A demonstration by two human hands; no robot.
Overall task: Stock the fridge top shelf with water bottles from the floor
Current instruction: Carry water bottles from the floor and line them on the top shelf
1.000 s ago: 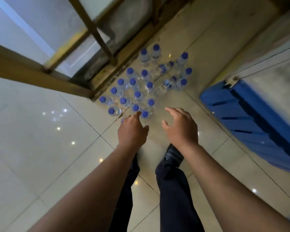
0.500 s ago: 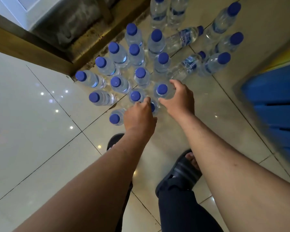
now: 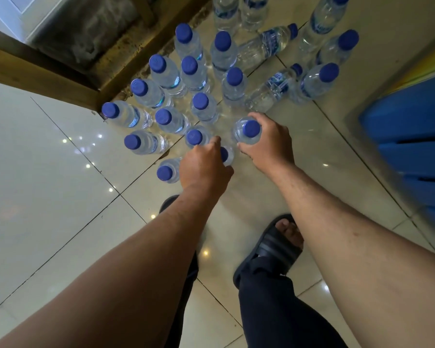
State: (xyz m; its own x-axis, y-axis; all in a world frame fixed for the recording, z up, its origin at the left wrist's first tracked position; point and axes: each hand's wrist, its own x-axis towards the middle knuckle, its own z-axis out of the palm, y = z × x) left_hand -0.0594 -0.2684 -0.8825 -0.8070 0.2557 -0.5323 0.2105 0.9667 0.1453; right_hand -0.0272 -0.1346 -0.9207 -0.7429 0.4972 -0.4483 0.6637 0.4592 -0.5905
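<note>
**Two bottles in hand, a crowd of neighbours close by**

Watch the lift. Your right hand [image 3: 266, 144] has its fingers and thumb curled round the shoulder of an upright blue-capped water bottle [image 3: 246, 133], and the cap stands clear between thumb and forefinger. That hold looks sound, but the plastic is thin and smooth, so a loose squeeze could let it slide as it comes up.

Your left hand [image 3: 205, 167] is the weaker side. It covers a second bottle [image 3: 227, 154] almost wholly, with only a sliver of cap and shoulder showing past the knuckles. The fingers curl down over it, though you cannot tell from here how far they wrap. If they sit only on the cap, it may tip or drop.

The other risk is the pack itself. Just beyond your left fingertips stands another upright bottle [image 3: 195, 137], nearly touching them, and one more [image 3: 167, 171] stands just outside the left hand's little-finger side. A sideways pull could topple either. Ahead of your right fingers two bottles [image 3: 270, 90] already lie on their sides on the tiled floor [image 3: 48, 159], and a knock could set them rolling.

The fridge is not in view.
</note>
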